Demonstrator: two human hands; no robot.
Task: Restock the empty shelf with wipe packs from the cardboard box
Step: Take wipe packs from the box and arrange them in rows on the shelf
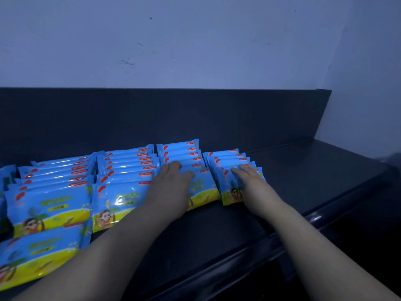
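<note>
Glossy blue plastic film, yellow-green low down w/ a cartoon print: that's the wipe packs [121, 170], sitting in front-to-back rows on the dark shelf [293, 181], tilted and overlapping like shingles. I've got my left hand [173, 181] laid over the front of the third row [178, 148] and my right hand [247, 177] flat on the front pack of the rightmost row [225, 156], the shortest. The hands are apart, fingers fairly straight, pressing rather than gripping, nothing clamped.

Imo that's to nudge both rows back & square them up, b/c soft pillow-shaped packs in slick film prob. slump and creep fwd on a smooth matt surface. One pack at near left [39, 255] lies flatter in front of its row. There's bare shelf to the right, so room for more rows. Can't tell if the rows reach the upright back panel [173, 116]. Cardboard box: not in view.
</note>
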